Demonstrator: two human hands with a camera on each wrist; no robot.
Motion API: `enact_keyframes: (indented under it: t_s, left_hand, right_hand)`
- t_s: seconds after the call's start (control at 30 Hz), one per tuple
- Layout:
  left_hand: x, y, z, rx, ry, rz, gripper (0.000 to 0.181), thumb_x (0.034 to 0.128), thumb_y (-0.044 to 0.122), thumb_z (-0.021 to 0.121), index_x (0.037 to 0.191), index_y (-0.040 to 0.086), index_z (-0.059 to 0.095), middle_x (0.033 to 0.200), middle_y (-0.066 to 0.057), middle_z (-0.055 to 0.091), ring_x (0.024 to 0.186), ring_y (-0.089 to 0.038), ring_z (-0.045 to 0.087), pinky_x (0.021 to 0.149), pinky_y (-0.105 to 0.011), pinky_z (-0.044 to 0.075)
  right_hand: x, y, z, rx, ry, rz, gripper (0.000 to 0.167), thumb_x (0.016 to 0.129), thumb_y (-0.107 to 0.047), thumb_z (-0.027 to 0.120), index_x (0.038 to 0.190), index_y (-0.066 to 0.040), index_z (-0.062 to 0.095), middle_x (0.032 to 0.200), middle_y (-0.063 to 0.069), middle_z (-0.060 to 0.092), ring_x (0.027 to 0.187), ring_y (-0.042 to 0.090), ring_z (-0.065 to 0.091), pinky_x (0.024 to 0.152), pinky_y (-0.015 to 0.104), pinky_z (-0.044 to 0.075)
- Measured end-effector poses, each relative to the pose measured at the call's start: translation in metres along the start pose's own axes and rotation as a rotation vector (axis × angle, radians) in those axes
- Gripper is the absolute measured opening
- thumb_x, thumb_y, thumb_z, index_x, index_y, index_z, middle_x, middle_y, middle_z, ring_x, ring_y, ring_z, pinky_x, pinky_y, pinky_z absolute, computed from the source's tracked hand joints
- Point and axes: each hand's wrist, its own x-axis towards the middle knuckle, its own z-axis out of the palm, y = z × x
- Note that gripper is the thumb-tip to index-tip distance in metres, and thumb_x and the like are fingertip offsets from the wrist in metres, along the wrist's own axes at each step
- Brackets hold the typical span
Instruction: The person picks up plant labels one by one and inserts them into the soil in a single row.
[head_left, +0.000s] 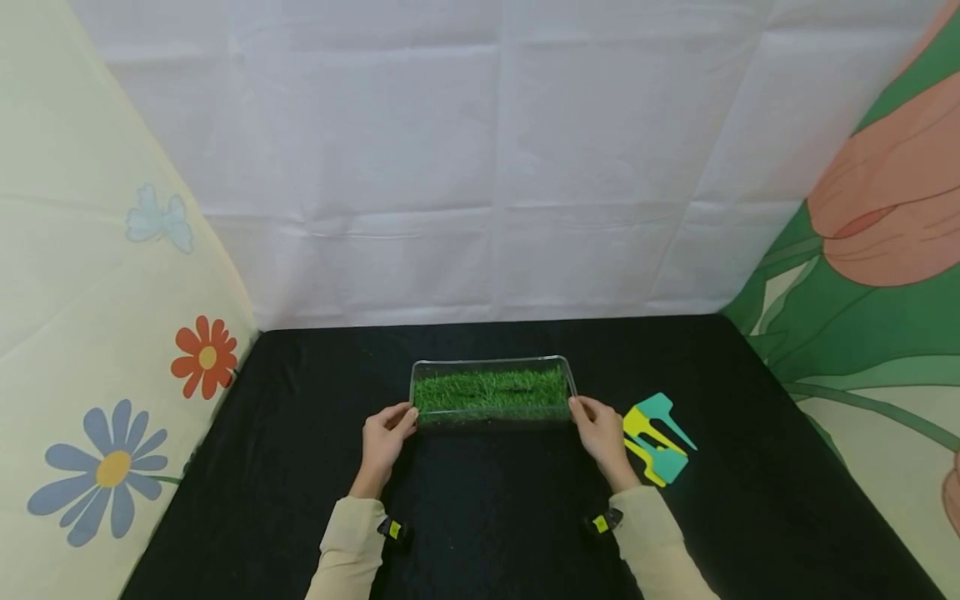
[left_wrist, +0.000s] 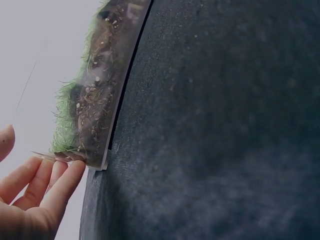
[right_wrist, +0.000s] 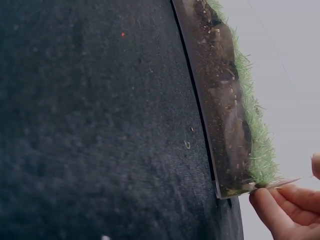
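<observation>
A long clear plastic box [head_left: 491,419] of green grass [head_left: 487,390] stands on the black cloth between both hands. Through its wall, brown soil [left_wrist: 92,112] with pale specks shows under the blades. My left hand [head_left: 386,432] touches the left end; in the left wrist view its fingers [left_wrist: 62,187] rest on the end wall, and the thumb is apart from them. At the opposite end, my right hand [head_left: 600,429] touches the box likewise, its fingers [right_wrist: 267,207] against the end wall with the thumb raised away in the right wrist view.
Several yellow and teal plastic plant labels [head_left: 666,463] lie overlapping just right of the right hand. Black cloth [head_left: 480,517] covers the table. A white sheet [head_left: 495,167] hangs behind, with flower-patterned cloths on both sides.
</observation>
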Motion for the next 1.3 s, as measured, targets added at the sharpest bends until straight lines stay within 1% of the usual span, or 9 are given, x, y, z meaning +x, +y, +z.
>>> enact_keyframes:
  t_s: [0.2, 0.37, 0.43, 0.67, 0.77, 0.93, 1.03, 1.1, 1.3]
  left_hand:
    - [-0.001, -0.003, -0.002, -0.007, 0.002, 0.011, 0.033, 0.0884, 0.012, 0.060, 0.113, -0.011, 0.058, 0.107, -0.024, 0.059, 0.096, -0.031, 0.060, 0.078, -0.036, 0.051]
    - [-0.005, -0.004, -0.003, -0.048, -0.004, 0.118, 0.038, 0.0863, 0.022, 0.063, 0.107, -0.010, 0.061, 0.099, -0.022, 0.061, 0.087, -0.025, 0.063, 0.072, -0.033, 0.053]
    - [-0.007, -0.003, -0.002, -0.052, -0.003, 0.136, 0.040, 0.0860, 0.024, 0.063, 0.106, -0.010, 0.062, 0.099, -0.022, 0.061, 0.086, -0.024, 0.063, 0.071, -0.033, 0.053]
    - [-0.005, -0.001, -0.001, -0.014, 0.002, -0.004, 0.031, 0.0888, 0.010, 0.059, 0.112, -0.011, 0.058, 0.108, -0.025, 0.058, 0.096, -0.032, 0.059, 0.078, -0.036, 0.051]
    - [-0.004, 0.001, -0.001, -0.016, -0.010, -0.023, 0.030, 0.0891, 0.007, 0.057, 0.113, -0.012, 0.057, 0.109, -0.025, 0.057, 0.097, -0.033, 0.059, 0.079, -0.036, 0.050]
    - [-0.003, 0.002, -0.001, -0.015, -0.021, -0.035, 0.030, 0.0891, 0.005, 0.057, 0.112, -0.013, 0.057, 0.108, -0.026, 0.057, 0.097, -0.033, 0.059, 0.078, -0.036, 0.051]
    - [-0.003, 0.002, -0.001, -0.019, -0.017, -0.016, 0.031, 0.0891, 0.009, 0.058, 0.112, -0.012, 0.058, 0.108, -0.024, 0.058, 0.096, -0.031, 0.059, 0.078, -0.035, 0.051]
    - [-0.005, 0.008, -0.001, -0.012, -0.012, -0.010, 0.031, 0.0891, 0.009, 0.058, 0.112, -0.012, 0.058, 0.107, -0.024, 0.058, 0.096, -0.032, 0.059, 0.078, -0.035, 0.051]
    - [-0.004, 0.006, -0.002, 0.013, -0.001, 0.006, 0.031, 0.0890, 0.010, 0.058, 0.111, -0.011, 0.059, 0.106, -0.024, 0.059, 0.095, -0.032, 0.060, 0.077, -0.035, 0.051]
  right_hand:
    - [-0.001, -0.002, -0.001, 0.013, -0.018, 0.011, 0.032, 0.095, -0.022, 0.049, 0.107, 0.004, 0.063, 0.091, 0.018, 0.065, 0.079, 0.027, 0.059, 0.066, 0.034, 0.046]
    - [-0.001, -0.003, -0.002, 0.013, -0.026, 0.016, 0.034, 0.095, -0.023, 0.049, 0.107, 0.005, 0.063, 0.092, 0.019, 0.064, 0.081, 0.028, 0.059, 0.067, 0.036, 0.047]
    - [-0.002, -0.003, -0.003, 0.012, -0.029, 0.016, 0.034, 0.095, -0.023, 0.048, 0.108, 0.005, 0.062, 0.092, 0.019, 0.064, 0.082, 0.029, 0.059, 0.068, 0.037, 0.047]
    - [-0.002, -0.003, -0.005, 0.005, -0.035, 0.012, 0.036, 0.095, -0.025, 0.048, 0.109, 0.006, 0.062, 0.095, 0.021, 0.065, 0.085, 0.031, 0.060, 0.071, 0.042, 0.048]
    - [-0.002, -0.004, -0.006, 0.006, -0.035, 0.007, 0.036, 0.095, -0.025, 0.048, 0.110, 0.006, 0.061, 0.095, 0.021, 0.064, 0.085, 0.032, 0.060, 0.072, 0.043, 0.048]
    - [0.000, -0.005, -0.007, 0.014, -0.027, 0.011, 0.034, 0.095, -0.023, 0.049, 0.110, 0.005, 0.062, 0.094, 0.020, 0.064, 0.084, 0.031, 0.060, 0.071, 0.041, 0.048]
    - [0.002, -0.006, -0.007, 0.015, -0.028, 0.010, 0.033, 0.095, -0.022, 0.049, 0.109, 0.005, 0.062, 0.094, 0.020, 0.064, 0.084, 0.030, 0.060, 0.070, 0.040, 0.048]
    - [0.002, -0.007, -0.007, 0.015, -0.029, 0.009, 0.033, 0.095, -0.022, 0.049, 0.109, 0.005, 0.062, 0.094, 0.020, 0.064, 0.084, 0.030, 0.060, 0.070, 0.041, 0.048]
    - [0.001, -0.009, -0.008, 0.007, -0.038, 0.004, 0.034, 0.095, -0.022, 0.049, 0.110, 0.006, 0.062, 0.094, 0.021, 0.064, 0.084, 0.031, 0.060, 0.071, 0.042, 0.048]
